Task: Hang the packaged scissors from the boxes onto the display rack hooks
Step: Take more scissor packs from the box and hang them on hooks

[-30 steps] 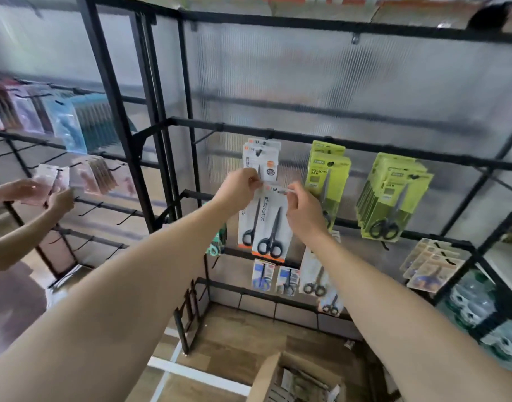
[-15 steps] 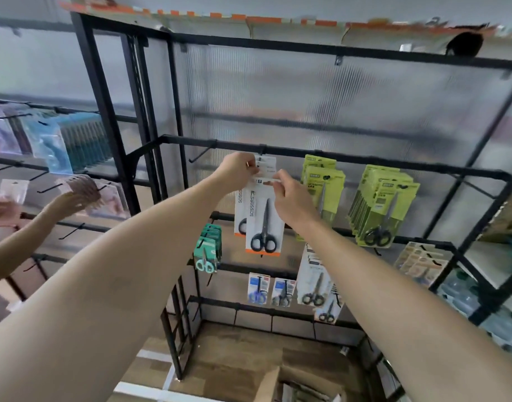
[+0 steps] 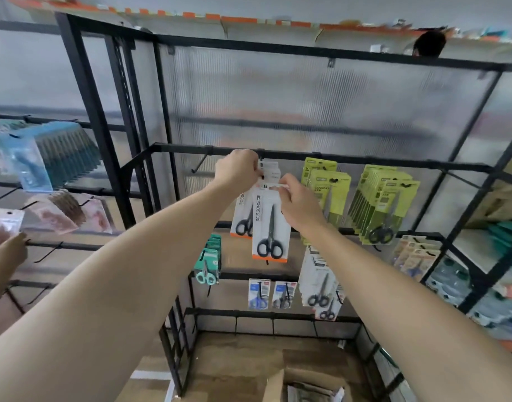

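Both hands hold a white, orange-edged card pack of black-handled scissors point(image 3: 268, 227) up at the black metal display rack point(image 3: 330, 156).

The left hand point(image 3: 238, 173) has its fingers curled on the pack's top left corner, and the right hand point(image 3: 299, 203) pinches its top right edge. The pack hangs upright just under the rack's upper crossbar, in front of a matching pack. Yellow-green card packs of scissors point(image 3: 384, 204) hang on hooks to the right, small blue and teal packs lower down. An open brown cardboard box point(image 3: 301, 385) sits on the wooden floor below.
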### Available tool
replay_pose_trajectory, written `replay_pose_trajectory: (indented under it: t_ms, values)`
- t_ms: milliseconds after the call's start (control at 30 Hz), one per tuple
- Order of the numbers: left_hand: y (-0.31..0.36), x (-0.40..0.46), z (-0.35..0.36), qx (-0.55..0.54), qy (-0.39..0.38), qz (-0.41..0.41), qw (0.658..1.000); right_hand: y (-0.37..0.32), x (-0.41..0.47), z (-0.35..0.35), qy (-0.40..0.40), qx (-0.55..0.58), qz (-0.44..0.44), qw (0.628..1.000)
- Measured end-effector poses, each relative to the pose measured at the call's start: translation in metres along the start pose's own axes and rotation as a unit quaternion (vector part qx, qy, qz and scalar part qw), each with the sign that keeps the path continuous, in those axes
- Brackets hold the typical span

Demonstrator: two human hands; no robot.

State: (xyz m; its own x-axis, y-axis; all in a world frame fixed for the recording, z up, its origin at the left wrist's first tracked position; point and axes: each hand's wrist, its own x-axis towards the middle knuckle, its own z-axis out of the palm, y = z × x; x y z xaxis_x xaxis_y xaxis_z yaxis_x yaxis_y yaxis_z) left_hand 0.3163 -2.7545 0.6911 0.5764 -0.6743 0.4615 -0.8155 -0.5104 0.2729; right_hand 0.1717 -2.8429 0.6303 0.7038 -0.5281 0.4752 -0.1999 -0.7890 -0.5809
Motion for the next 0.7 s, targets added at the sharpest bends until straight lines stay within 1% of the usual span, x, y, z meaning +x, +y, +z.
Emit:
replay_pose_trajectory:
  t_ms: [133, 300, 433, 533, 633, 700]
  values:
    - [-0.002, 0.008, 0.001, 0.003, 0.01, 0.017, 1.0, -0.002, 0.011, 0.001, 0.016, -0.024, -0.029, 0.999]
    - [-0.018, 0.013, -0.005, -0.059, -0.021, 0.011, 0.998, -0.009, 0.024, 0.006, 0.019, -0.06, -0.054, 0.997]
    - [-0.033, 0.009, -0.013, -0.083, -0.034, 0.023, 0.996, -0.012, 0.03, 0.015, 0.05, -0.107, -0.026, 0.993]
    - [-0.037, 0.002, -0.019, -0.066, -0.044, 0.037, 0.996, -0.016, 0.032, 0.016, 0.046, -0.14, 0.002, 0.989]
    - [-0.038, -0.003, -0.021, -0.048, -0.058, 0.058, 0.995, -0.02, 0.033, 0.015, 0.076, -0.158, 0.014, 0.984]
    - [-0.038, -0.005, -0.021, -0.028, -0.084, 0.063, 0.994, -0.02, 0.033, 0.013, 0.091, -0.153, 0.035, 0.983]
